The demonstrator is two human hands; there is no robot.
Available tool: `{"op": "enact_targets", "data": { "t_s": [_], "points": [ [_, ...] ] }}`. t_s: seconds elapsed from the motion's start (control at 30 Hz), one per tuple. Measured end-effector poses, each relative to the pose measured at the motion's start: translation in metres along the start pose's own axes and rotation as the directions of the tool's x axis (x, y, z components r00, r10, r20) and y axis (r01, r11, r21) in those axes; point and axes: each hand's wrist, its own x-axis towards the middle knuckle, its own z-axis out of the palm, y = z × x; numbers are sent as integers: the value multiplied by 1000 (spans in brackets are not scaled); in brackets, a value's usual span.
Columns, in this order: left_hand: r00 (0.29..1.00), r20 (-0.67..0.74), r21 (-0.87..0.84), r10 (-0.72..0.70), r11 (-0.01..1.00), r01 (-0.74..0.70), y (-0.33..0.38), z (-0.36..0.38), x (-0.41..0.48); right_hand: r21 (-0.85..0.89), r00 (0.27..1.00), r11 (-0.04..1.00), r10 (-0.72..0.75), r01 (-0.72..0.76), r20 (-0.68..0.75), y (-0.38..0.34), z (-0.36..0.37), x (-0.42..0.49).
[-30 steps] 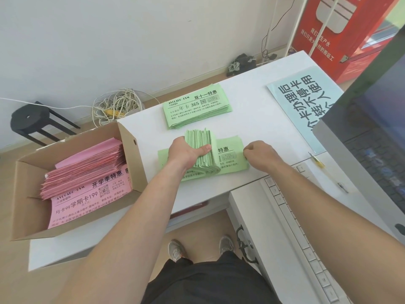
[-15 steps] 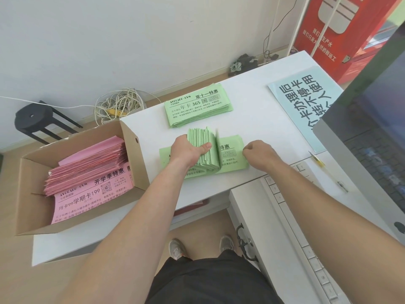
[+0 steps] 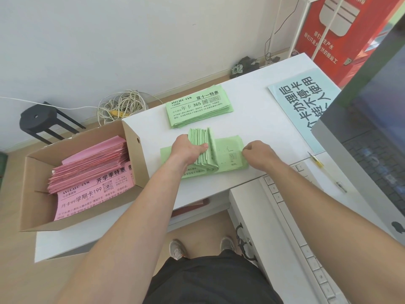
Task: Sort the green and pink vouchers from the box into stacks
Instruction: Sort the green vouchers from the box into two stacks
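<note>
Fingers (image 3: 202, 148) of my left hand (image 3: 186, 150) clamp the bent bundle of green paper vouchers (image 3: 202, 141); right hand (image 3: 259, 153), nearer, pinches the flat sheet's edge just rightward, its long axis running between both hands.

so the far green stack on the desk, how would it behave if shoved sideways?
The far green stack is loose thin sheets with edges already fanned, so it would probably shear and spread rather than slide whole. The white desk looks smooth, so the bottom sheets may slip easily.
</note>
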Motion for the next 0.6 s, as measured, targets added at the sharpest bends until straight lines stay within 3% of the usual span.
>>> {"op": "enact_targets", "data": {
  "t_s": [0.6],
  "points": [
    [1000,15,60,12,998,-13,3,-3,-6,-29,1000,999,-20,20,17,2,-1,3]
  ]
}}
